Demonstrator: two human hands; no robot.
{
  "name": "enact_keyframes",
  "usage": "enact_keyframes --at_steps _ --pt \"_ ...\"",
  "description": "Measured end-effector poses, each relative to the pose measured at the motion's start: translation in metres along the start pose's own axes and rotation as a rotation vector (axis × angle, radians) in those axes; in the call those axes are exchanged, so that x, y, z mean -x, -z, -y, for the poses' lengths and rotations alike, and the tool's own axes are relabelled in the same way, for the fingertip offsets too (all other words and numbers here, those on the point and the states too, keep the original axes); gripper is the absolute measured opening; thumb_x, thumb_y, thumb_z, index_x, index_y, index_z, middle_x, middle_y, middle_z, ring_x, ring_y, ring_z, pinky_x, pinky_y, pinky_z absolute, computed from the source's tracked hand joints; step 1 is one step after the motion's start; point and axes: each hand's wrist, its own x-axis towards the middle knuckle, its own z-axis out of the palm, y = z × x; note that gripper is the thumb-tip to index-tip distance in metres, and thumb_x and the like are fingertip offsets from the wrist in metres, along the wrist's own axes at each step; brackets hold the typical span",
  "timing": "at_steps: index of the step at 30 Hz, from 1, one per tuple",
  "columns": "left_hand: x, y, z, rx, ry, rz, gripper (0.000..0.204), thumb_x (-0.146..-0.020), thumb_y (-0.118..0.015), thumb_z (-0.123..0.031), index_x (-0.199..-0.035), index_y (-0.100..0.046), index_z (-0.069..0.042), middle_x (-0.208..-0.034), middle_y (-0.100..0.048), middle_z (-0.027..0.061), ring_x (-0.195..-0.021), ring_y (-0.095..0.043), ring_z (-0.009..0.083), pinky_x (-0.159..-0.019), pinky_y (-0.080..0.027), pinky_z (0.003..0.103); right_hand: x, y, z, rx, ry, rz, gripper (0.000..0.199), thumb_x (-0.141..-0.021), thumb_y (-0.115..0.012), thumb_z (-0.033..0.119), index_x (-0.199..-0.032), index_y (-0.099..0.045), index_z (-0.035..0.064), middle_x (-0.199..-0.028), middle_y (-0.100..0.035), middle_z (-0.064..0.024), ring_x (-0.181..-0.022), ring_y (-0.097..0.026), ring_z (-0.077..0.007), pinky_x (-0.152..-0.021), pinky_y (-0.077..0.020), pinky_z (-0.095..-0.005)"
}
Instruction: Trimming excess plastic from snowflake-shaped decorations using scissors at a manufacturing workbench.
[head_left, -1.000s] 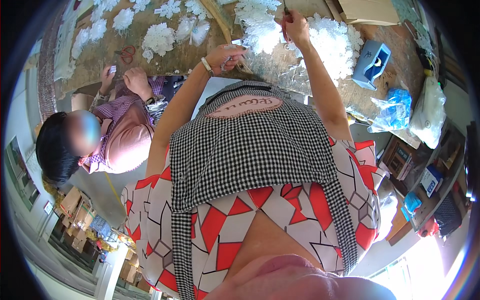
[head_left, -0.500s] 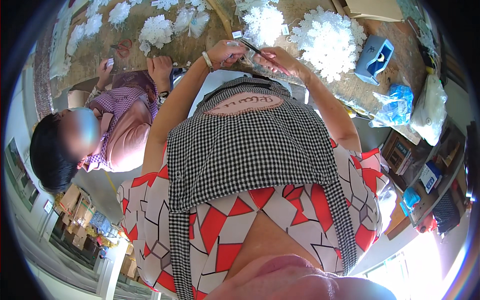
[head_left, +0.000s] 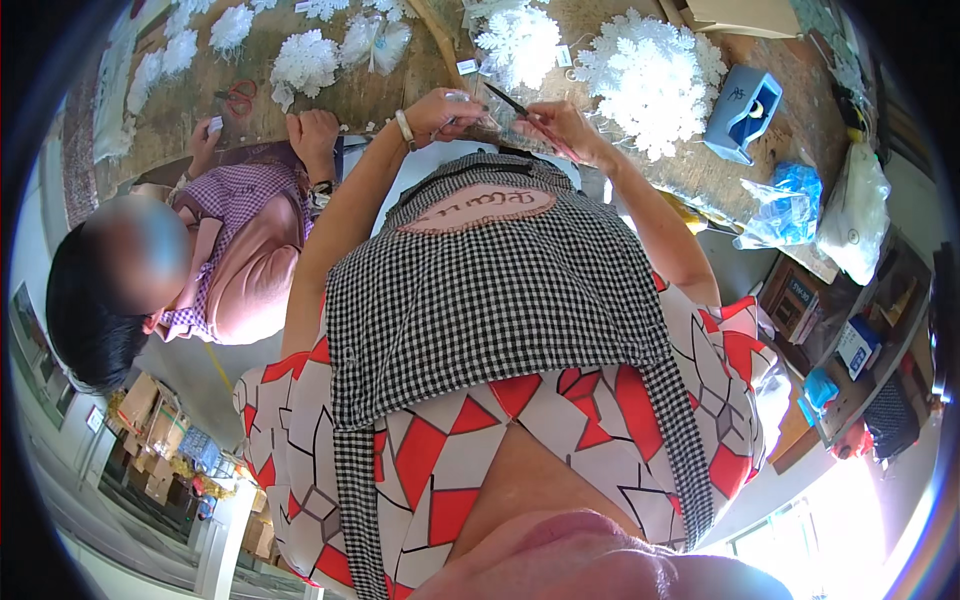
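Note:
At the near edge of the worktable my left hand (head_left: pixel 446 114) is closed, its fingers pinching a small whitish, partly see-through piece (head_left: pixel 457 97) too small to make out. Just to its right, my right hand (head_left: pixel 562 128) grips scissors (head_left: pixel 545 132) with dark blades and reddish handles. The blades point up and left, apart from the left fingers. Beyond my hands lies a pile of white snowflake ornaments (head_left: pixel 518 48), with small white tags beside it. A larger snowflake heap (head_left: pixel 650 85) sits right of my right hand.
A blue tape dispenser (head_left: pixel 742 112) stands at the right, near plastic bags (head_left: pixel 855 215). On the left a co-worker (head_left: pixel 240 250) sits with both hands at the table (head_left: pixel 420 65), near red-handled scissors (head_left: pixel 240 97). More snowflake bunches (head_left: pixel 305 62) lie at the far left.
The scissors have shifted slightly to the right, so their blades stand farther from my left fingers. My left hand stays closed. The view has moved a little, and the co-worker's head has shifted left.

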Motion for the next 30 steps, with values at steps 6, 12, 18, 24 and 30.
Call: enact_keyframes --at_steps 6,12,18,24,30 --pt "0.011 0.01 0.022 0.128 0.015 0.11 0.015 -0.082 -0.058 -0.019 -0.074 -0.051 -0.008 -0.056 -0.042 -0.0048 -0.04 -0.034 0.002 -0.034 -0.022 0.016 0.033 -0.001 -0.057 0.397 0.015 -0.131 0.027 -0.077 -0.061 0.017 -0.1 -0.052 0.0063 -0.075 -0.058 -0.0119 -0.067 -0.057 -0.0254 -0.062 -0.0473 -0.0366" --pt "0.019 0.005 0.044 0.318 0.013 0.24 0.024 -0.085 -0.053 -0.026 -0.074 -0.052 -0.005 -0.049 -0.039 -0.0037 -0.036 -0.034 0.0032 -0.032 -0.024 0.017 0.011 0.002 -0.029 0.683 -0.136 -0.123 0.012 -0.08 -0.051 0.012 -0.09 -0.054 0.0071 -0.087 -0.057 -0.0167 -0.08 -0.058 -0.0338 -0.064 -0.0484 -0.0417" --pt "0.015 0.005 0.045 0.327 0.077 0.329 0.033 -0.088 -0.047 -0.03 -0.083 -0.058 0.001 -0.046 -0.041 -0.0017 -0.035 -0.033 0.0035 -0.031 -0.023 0.016 -0.04 0.034 -0.069 0.999 -0.071 -0.288 0.016 -0.082 -0.045 0.013 -0.091 -0.057 0.0085 -0.095 -0.057 -0.0157 -0.09 -0.056 -0.0317 -0.075 -0.045 -0.0446" --pt "0.017 0.001 0.04 0.393 0.063 0.23 0.033 -0.085 -0.051 -0.03 -0.083 -0.056 0.003 -0.046 -0.043 -0.0014 -0.036 -0.032 0.0019 -0.03 -0.024 0.015 -0.069 0.037 -0.043 1.044 -0.153 -0.148 0.019 -0.078 -0.046 0.011 -0.089 -0.06 0.0041 -0.091 -0.059 -0.0166 -0.087 -0.059 -0.0321 -0.072 -0.0476 -0.0442" --pt "0.024 0.014 0.052 0.44 0.012 0.264 0.024 -0.085 -0.05 -0.025 -0.072 -0.052 -0.005 -0.074 -0.057 0.0053 -0.039 -0.037 0.0029 -0.031 -0.028 0.015 -0.072 0.087 -0.063 0.892 -0.032 -0.143 0.02 -0.072 -0.048 0.016 -0.072 -0.065 0.0048 -0.076 -0.063 -0.0157 -0.069 -0.063 -0.0275 -0.059 -0.0491 -0.0419"
